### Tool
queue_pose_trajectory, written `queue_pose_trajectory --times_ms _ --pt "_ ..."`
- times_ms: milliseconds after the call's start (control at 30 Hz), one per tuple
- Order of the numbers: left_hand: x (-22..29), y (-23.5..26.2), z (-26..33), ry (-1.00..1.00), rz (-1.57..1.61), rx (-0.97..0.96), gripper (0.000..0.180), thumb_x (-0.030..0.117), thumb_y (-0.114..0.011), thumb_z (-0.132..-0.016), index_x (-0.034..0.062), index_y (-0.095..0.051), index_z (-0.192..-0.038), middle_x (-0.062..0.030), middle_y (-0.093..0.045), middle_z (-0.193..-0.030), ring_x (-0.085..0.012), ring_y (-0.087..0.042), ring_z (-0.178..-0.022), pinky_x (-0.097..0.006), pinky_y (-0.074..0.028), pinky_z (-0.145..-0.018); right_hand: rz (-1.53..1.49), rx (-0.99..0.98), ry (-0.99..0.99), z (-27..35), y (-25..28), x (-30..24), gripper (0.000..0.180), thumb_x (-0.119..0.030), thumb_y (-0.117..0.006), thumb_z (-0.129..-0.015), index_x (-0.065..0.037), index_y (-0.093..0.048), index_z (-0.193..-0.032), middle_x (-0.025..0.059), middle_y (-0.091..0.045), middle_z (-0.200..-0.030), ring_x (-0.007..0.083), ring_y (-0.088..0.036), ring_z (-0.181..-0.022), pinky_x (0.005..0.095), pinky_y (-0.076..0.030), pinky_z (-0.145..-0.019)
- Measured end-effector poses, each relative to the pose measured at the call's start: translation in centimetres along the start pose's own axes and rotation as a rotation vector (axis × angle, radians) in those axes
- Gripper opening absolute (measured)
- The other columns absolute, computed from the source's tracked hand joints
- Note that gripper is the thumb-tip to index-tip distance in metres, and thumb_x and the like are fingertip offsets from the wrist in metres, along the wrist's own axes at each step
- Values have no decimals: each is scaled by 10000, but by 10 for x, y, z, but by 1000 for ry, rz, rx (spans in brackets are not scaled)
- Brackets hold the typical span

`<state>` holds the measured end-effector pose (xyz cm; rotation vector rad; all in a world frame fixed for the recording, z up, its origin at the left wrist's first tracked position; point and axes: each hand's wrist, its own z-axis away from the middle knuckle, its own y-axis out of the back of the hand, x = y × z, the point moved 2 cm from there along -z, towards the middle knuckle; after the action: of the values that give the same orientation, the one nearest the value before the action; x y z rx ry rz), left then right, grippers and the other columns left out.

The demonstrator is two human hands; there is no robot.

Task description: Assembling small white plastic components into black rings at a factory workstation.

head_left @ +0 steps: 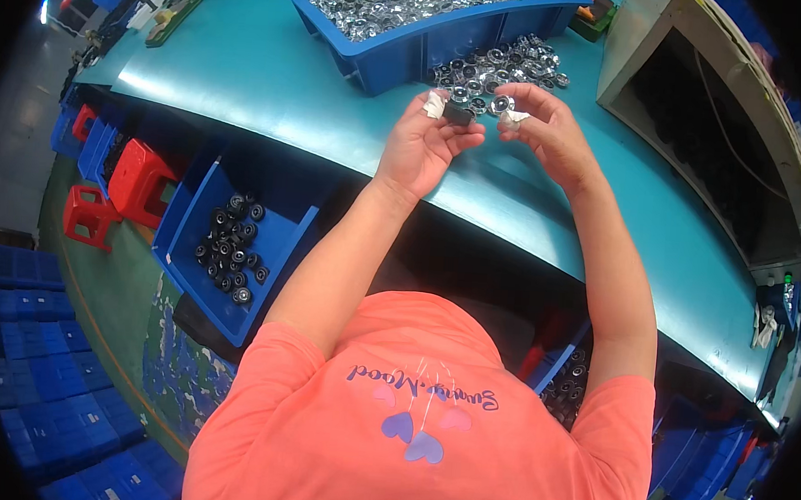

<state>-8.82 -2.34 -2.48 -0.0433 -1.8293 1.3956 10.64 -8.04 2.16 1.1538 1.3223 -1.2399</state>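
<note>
Pinching a dark block (457,115) in my left hand (423,141), right hand (544,123) closed on a silver bearing (500,104), above desk's far edge nr loose bearing pile (503,66); taped fingertips (434,104) may slip, dropping pcs.

A big bin (413,40) full of small metal rings sits on the worktop (246,76), at its far side. A loose pile of rings (513,60) lies on the worktop just to the right of the bin. Both hands are up over the worktop, just in front of that pile, the left hand (425,142) beside the right hand (541,121). Below the worktop, on the left, a tray (192,210) holds round wheels (231,249). Left of the tray are two stools (139,179). A box (703,94) stands on the right.
</note>
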Motion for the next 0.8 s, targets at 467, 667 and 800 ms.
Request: queue_pose_trajectory --times_ms 467,667,800 --pt "1 0 -1 62 -56 67 398 361 -457 -1053 -11 -585 -1114 -199 -684 -987 -249 -707 -836 -355 -620 -729 0 -2 -4 0 0 0 448 -150 -683 -808 -37 -624 -1238 63 -640 -1135 151 -609 -1002 306 -508 -871" --pt "0 2 -1 74 -41 62 414 381 -424 -1064 10 -585 -1148 -203 -687 -1015 -229 -692 -828 -343 -601 -731 -1 2 3 0 0 -1 437 -153 -691 -809 -37 -629 -1227 62 -641 -1124 147 -614 -979 306 -513 -865" --pt "-1 3 -2 75 -45 64 410 375 -418 -1067 9 -584 -1147 -205 -685 -1014 -226 -685 -831 -343 -596 -737 -2 8 1 1 0 -1 436 -165 -702 -813 -37 -628 -1223 59 -648 -1103 145 -617 -970 306 -515 -861"
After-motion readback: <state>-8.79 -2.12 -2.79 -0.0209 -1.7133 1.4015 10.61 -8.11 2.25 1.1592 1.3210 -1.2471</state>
